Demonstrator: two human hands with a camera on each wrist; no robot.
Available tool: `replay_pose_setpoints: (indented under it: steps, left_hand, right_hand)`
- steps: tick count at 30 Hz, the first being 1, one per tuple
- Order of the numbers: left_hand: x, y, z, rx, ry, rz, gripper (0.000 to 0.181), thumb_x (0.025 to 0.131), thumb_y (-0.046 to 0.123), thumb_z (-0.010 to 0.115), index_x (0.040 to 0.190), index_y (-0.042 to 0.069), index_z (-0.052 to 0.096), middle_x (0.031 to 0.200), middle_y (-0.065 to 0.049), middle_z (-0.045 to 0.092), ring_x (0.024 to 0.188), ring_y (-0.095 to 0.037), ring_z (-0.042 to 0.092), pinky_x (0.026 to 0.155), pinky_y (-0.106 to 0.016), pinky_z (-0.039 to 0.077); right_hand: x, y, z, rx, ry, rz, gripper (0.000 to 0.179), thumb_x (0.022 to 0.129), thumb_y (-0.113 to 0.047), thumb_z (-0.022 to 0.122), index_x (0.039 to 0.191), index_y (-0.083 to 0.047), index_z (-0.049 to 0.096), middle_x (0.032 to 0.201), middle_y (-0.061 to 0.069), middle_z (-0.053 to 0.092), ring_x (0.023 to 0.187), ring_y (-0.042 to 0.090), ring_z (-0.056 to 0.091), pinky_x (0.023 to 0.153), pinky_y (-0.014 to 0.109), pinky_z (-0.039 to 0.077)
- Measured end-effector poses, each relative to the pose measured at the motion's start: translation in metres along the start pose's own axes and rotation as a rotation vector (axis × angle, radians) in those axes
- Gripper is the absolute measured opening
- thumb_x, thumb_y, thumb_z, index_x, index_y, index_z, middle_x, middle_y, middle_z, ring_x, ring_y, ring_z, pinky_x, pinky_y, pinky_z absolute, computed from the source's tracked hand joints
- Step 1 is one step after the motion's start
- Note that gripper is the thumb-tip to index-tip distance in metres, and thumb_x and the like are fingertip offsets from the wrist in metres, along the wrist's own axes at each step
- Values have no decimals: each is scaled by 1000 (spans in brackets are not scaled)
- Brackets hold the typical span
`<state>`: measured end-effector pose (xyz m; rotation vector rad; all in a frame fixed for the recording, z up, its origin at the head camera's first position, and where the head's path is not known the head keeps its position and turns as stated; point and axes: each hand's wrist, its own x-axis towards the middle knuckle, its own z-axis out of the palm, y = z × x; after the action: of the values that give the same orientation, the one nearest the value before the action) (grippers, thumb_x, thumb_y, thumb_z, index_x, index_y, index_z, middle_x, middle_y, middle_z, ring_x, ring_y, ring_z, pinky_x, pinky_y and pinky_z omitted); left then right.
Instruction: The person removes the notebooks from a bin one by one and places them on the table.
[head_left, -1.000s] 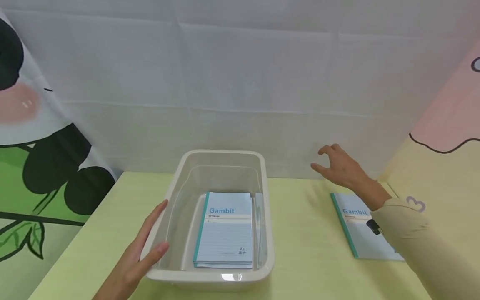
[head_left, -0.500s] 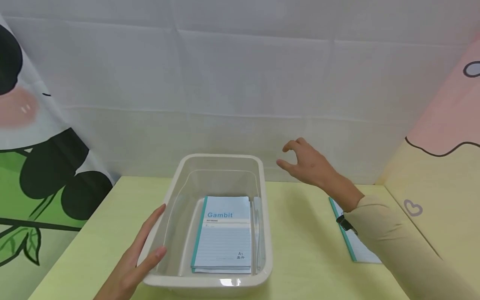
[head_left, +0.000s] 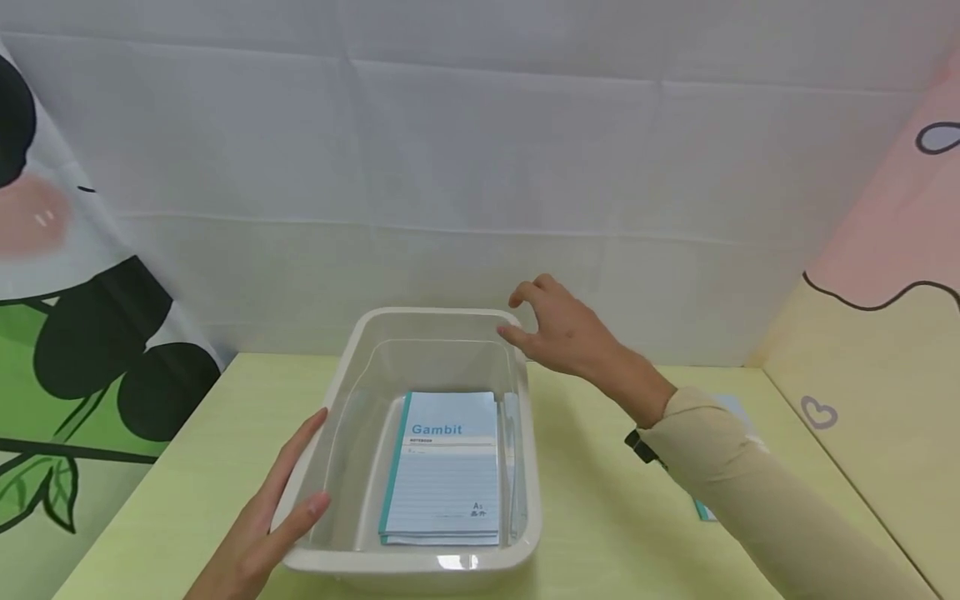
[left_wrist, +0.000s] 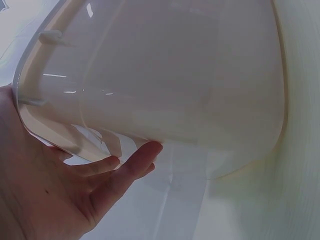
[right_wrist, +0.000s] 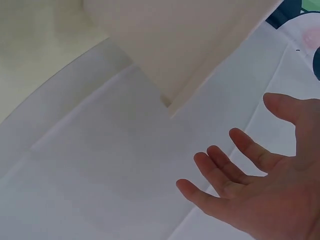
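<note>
A beige plastic basin (head_left: 405,567) stands on the table, with blue "Gambit" notebooks (head_left: 442,492) stacked inside it. My left hand (head_left: 251,533) holds the basin's left rim, thumb and forefinger over the edge. Seen from the left wrist, the other fingers (left_wrist: 125,170) lie along the basin's outer wall (left_wrist: 185,75). At the basin's far right corner, my right hand (head_left: 566,333) hovers with loosely bent, spread fingers and nothing in them. The right wrist view shows that hand (right_wrist: 270,195) apart from the basin's corner (right_wrist: 185,50).
Another blue notebook (head_left: 735,408) lies on the pale green table (head_left: 592,500) at the right, mostly hidden under my right sleeve (head_left: 742,492). White cloth (head_left: 480,167) hangs behind the table. Printed cartoon panels stand at the left (head_left: 67,358) and right (head_left: 885,400).
My right hand has moved left from above the table's right side to the basin's far right corner, its sleeve now covering most of the loose notebook. The left hand stays at the rim.
</note>
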<state>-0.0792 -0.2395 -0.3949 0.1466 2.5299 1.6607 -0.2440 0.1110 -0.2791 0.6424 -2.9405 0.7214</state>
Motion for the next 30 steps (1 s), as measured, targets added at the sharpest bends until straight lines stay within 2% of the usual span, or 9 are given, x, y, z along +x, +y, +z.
replay_pose_setpoints:
  steps: [3, 7, 11, 14, 18, 25, 30]
  left_hand:
    - [0, -1, -1, -24, -4, -4, 70, 108, 32, 46, 163, 53, 8, 168, -1, 21, 125, -14, 52, 82, -38, 62]
    - [1, 0, -1, -68, -9, -33, 69, 108, 34, 46, 162, 54, 8, 168, -4, 20, 128, -26, 52, 81, -43, 64]
    - [1, 1, 0, -63, -12, -28, 69, 108, 33, 46, 162, 54, 8, 168, -4, 20, 126, -19, 53, 82, -40, 63]
    - [2, 1, 1, -47, -4, -21, 69, 108, 34, 46, 162, 54, 8, 168, -4, 21, 127, -21, 52, 82, -40, 63]
    - [2, 2, 2, -43, 9, -38, 70, 108, 37, 47, 162, 55, 7, 170, -6, 19, 131, -37, 50, 81, -46, 65]
    - [4, 3, 3, -15, 12, -43, 69, 108, 38, 46, 162, 55, 6, 171, -9, 18, 131, -39, 49, 81, -47, 65]
    - [4, 4, 3, 10, 14, -27, 70, 108, 38, 47, 162, 55, 7, 171, -8, 18, 132, -39, 48, 80, -48, 64]
  right_hand:
    - [5, -11, 2, -5, -6, -21, 48, 101, -42, 64, 138, -11, 59, 142, 12, 51, 113, 29, 60, 96, 48, 53]
    - [12, -25, 5, -25, -30, -31, 50, 102, -44, 64, 140, -12, 58, 142, 13, 51, 111, 29, 60, 96, 48, 53]
    - [16, -39, 10, -43, -46, -28, 49, 101, -44, 64, 139, -13, 58, 141, 12, 51, 110, 28, 61, 95, 46, 55]
    - [20, -51, 14, -55, -64, -21, 50, 101, -45, 64, 140, -13, 58, 139, 10, 52, 109, 27, 61, 95, 45, 55]
    - [27, -73, 18, -65, -97, -12, 53, 101, -47, 63, 141, -13, 56, 138, 10, 52, 114, 27, 59, 97, 45, 54]
    - [37, -103, 24, -87, -143, 36, 55, 102, -51, 59, 141, -13, 53, 140, 10, 50, 123, 28, 57, 102, 47, 52]
    - [43, -113, 30, -65, -185, 68, 69, 103, -51, 55, 155, -8, 40, 156, 14, 42, 143, 32, 48, 115, 48, 46]
